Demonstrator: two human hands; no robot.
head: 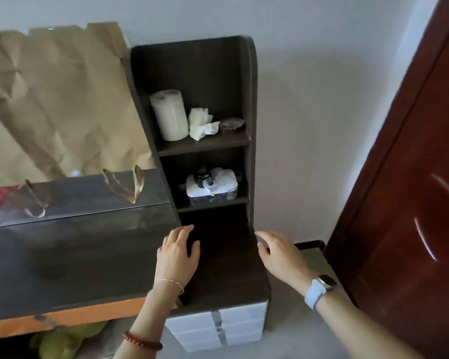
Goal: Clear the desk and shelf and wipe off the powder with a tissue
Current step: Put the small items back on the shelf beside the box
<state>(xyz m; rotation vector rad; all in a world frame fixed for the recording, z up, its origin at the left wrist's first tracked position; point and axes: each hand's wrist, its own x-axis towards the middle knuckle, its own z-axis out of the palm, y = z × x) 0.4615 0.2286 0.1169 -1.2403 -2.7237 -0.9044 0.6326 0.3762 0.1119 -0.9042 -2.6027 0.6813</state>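
A dark wooden shelf unit [246,99] rises at the right end of the dark desk [75,255]. Its upper shelf carries a white paper roll [169,114], a crumpled tissue [201,123] and a small round dish [231,124]. On the middle shelf sits a white box [213,186] with small dark items on top. The lowest bay is dark and looks bare. My left hand [178,251] hovers open over the desk at the bay's left edge. My right hand [278,252], with a watch on the wrist, is open at the bay's right edge. Neither holds anything.
A mirror [62,125] behind the desk is covered with brown paper. White drawers [218,327] sit under the desk's right end. A dark red door [399,190] stands at the right. Something green [65,340] lies under the desk.
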